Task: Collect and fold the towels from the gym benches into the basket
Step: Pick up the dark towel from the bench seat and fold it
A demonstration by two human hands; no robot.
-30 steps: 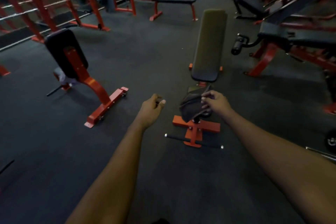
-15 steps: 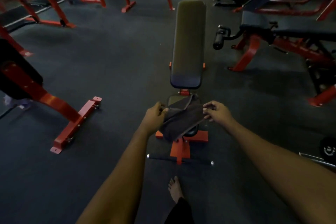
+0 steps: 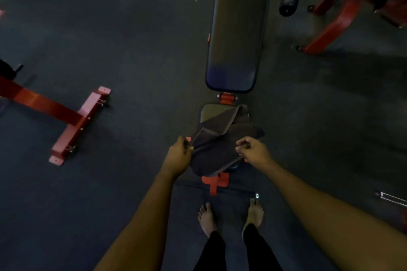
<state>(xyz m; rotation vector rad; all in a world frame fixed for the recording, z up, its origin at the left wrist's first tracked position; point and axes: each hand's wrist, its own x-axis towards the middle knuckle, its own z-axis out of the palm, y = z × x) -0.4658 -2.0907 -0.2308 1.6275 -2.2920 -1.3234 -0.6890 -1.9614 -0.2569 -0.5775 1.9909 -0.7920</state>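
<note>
We hold a dark towel between both hands over the near end of the bench

The dark floor fills the view, and the long bench runs straight away from us, its small seat pad nearest. The towel hangs crumpled just above that pad, its long axis slanting from near-left to far-right, one hemmed flap folded across the top. Our left hand pinches its left edge and our right hand pinches the near-right edge, fingers curled. Both hands are equally close, with the cloth between them, so we judge the coming move is to draw them apart, left and right, to spread it for folding. No basket is in view
</note>
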